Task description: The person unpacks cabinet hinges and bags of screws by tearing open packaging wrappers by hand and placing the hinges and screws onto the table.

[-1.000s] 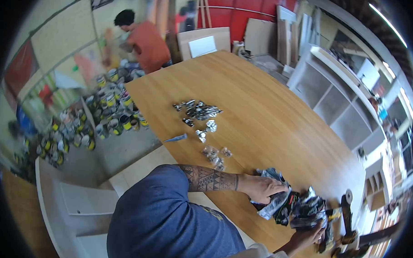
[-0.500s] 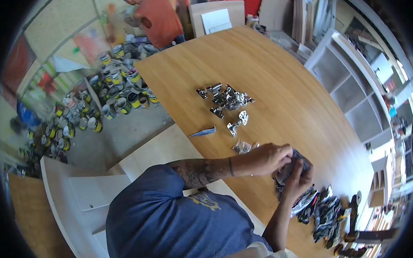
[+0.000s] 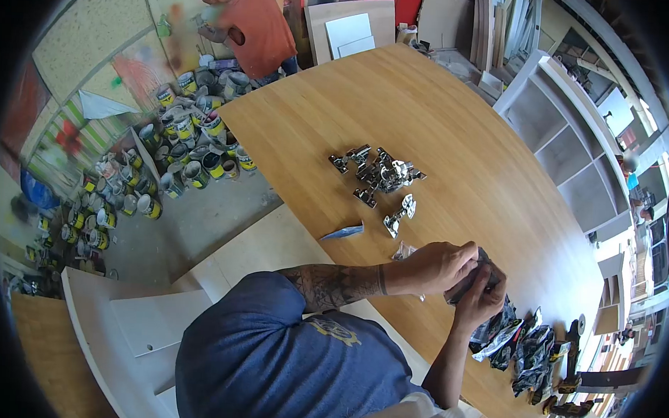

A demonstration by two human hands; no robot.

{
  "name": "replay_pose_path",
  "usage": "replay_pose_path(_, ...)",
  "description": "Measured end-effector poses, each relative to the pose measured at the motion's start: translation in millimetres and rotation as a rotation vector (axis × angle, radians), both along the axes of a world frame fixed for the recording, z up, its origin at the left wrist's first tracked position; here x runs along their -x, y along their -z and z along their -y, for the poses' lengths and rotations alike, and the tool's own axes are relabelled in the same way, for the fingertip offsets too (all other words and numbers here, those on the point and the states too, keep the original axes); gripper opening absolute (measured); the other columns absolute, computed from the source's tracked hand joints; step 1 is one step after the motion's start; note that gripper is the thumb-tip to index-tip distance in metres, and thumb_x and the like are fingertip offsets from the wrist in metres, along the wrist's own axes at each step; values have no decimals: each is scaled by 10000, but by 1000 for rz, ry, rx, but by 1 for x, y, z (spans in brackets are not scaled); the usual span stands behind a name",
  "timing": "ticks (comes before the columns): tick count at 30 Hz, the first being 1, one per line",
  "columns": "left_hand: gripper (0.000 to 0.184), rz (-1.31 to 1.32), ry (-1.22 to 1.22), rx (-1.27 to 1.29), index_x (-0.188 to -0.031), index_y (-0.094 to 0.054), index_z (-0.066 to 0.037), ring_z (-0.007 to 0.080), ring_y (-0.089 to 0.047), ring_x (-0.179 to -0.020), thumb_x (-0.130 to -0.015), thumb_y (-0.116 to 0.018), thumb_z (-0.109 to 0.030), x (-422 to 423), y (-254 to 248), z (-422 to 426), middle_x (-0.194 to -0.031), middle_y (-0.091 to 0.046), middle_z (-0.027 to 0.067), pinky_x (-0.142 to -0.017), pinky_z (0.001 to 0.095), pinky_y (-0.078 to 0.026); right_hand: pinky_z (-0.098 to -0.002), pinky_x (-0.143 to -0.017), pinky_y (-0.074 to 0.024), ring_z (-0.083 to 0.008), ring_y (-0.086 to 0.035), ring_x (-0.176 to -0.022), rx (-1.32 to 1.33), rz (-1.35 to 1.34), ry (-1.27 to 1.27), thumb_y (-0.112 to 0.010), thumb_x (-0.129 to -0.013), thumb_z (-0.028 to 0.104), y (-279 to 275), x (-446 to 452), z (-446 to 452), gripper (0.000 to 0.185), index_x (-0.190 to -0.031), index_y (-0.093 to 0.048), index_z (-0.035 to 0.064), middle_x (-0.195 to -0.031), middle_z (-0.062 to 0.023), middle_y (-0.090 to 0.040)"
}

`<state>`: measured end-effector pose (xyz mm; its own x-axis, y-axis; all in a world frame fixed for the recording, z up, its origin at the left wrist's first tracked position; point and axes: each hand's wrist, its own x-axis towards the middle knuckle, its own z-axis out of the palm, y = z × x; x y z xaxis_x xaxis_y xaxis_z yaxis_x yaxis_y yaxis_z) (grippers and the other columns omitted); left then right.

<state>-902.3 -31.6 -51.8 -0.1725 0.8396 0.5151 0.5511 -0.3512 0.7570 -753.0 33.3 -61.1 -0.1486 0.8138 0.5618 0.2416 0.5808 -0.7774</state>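
Observation:
Both hands meet over the right part of the wooden panel. My left hand (image 3: 435, 267), on the tattooed arm, pinches a small dark plastic packet (image 3: 461, 288) from the left. My right hand (image 3: 481, 301) grips the same packet from the right, its thumb against it. The fingers hide much of the packet. Beyond the hands lies a pile of shiny metal cabinet hinges (image 3: 387, 172), with one hinge (image 3: 400, 216) apart from it. A small clear bag (image 3: 404, 250) sits partly behind my left hand. A flat bluish wrapper (image 3: 342, 231) rests near the panel edge.
Crumpled black plastic bags (image 3: 532, 356) lie right of my hands, beside power tools (image 3: 569, 409). Paint cans (image 3: 196, 173) crowd the floor at left, where a person in an orange shirt (image 3: 258, 33) bends. A white shelf unit (image 3: 572, 143) stands at right.
Both hands stay together on the packet, which has turned slightly and looks more flattened between the fingers. The view has shifted a little, so the hinges appear farther right.

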Motion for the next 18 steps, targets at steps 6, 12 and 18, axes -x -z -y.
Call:
replay_pose_path(6, 154, 32, 5, -20, -1111, -531, -30, 444, -734, -777, -1059, -600, -158, -17, -6, -8, -824, -728, 213, -650, 537, -571, -313, -753, -544, -153, -680, -801, -258, 134, 55, -667, -1037, 48, -8, -10, -7, 108, -1088, -740, -14, -941, -102, -758)
replay_pose_path(12, 208, 14, 24, -12, -1112, -504, 7, 449, -726, -741, -1052, -607, -163, -34, -6, -17, -802, -719, 231, -615, 545, -560, -389, -724, -561, -303, -721, -831, -265, 202, 91, -683, -977, -5, -16, -23, -6, 78, -1038, -731, -15, -968, -169, -741)
replay_pose_path(18, 225, -69, -21, 46, -1095, -488, 11, 451, -722, -732, -1049, -615, -169, -42, -3, -27, -787, -707, 240, -605, 544, -559, -394, -714, -568, -309, -715, -803, -364, 211, 122, -699, -971, -1, -15, -28, -12, 72, -1032, -733, -17, -948, -167, -738)
